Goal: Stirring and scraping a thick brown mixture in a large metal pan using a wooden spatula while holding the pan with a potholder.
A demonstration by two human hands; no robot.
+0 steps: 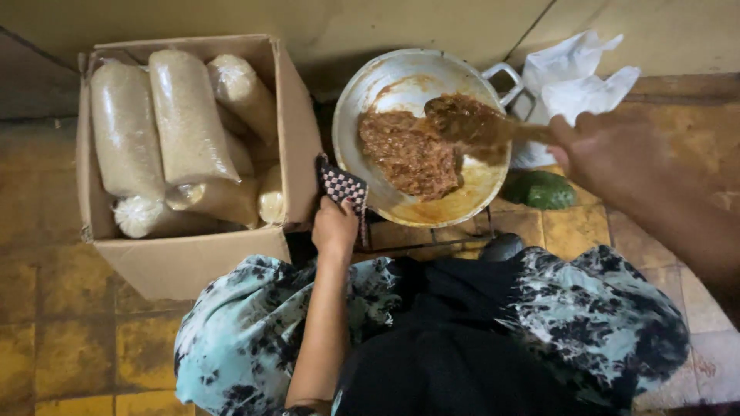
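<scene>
Tiled floor (69,339); right hand (609,150) grips spoon (478,123), left hand (334,227) steadies wok (401,73).

One metal pan (385,81) holds one mass of brown cooked food (408,154), with one wooden spoon (470,122) in it; one checked cloth (343,187) lies at its rim; two hands show, a left hand (334,229) and a right hand (609,150). One cardboard box (185,258) holds at least six clear bags of pale grain (185,115), though some lie partly hidden beneath others; one white plastic bag (574,81) and one dark green rounded thing (541,189) lie beside the pan.
</scene>
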